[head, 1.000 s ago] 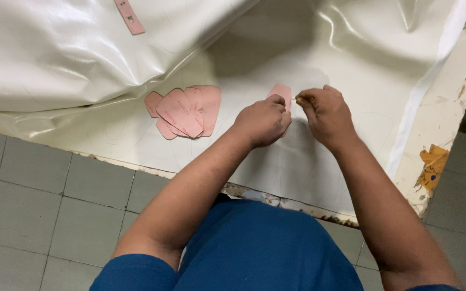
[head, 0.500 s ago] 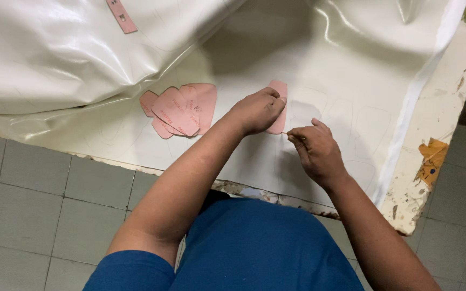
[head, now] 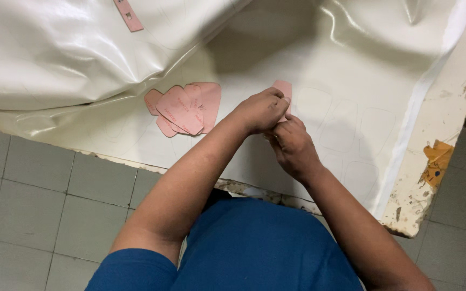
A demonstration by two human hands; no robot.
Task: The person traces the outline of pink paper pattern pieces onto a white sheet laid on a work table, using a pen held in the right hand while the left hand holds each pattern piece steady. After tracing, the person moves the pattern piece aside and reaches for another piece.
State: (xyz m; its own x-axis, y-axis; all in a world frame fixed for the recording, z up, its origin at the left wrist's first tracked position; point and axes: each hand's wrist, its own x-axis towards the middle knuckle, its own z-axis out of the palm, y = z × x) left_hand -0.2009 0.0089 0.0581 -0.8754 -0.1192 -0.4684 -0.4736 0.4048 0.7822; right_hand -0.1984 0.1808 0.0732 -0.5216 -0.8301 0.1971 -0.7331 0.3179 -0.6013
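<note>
My left hand (head: 260, 110) presses a pink rounded template (head: 283, 89) flat on a glossy white sheet (head: 351, 59); only the template's top edge shows past my fingers. My right hand (head: 293, 145) sits just below, touching the left hand. Its fingers are curled tight, and anything inside them is hidden. A loose pile of several similar pink templates (head: 184, 108) lies on the sheet to the left of my hands. Faint traced outlines (head: 341, 126) mark the sheet to the right.
The sheet is bunched into a big fold at the upper left (head: 71, 59), with a pink strip (head: 128, 13) on it. The worn table edge (head: 449, 124) runs down the right, with an orange scrap (head: 435, 161) stuck to it. Grey tile floor (head: 44, 205) lies below.
My right hand has moved from beside the template at the right to just under my left hand. The left hand has stayed on the template.
</note>
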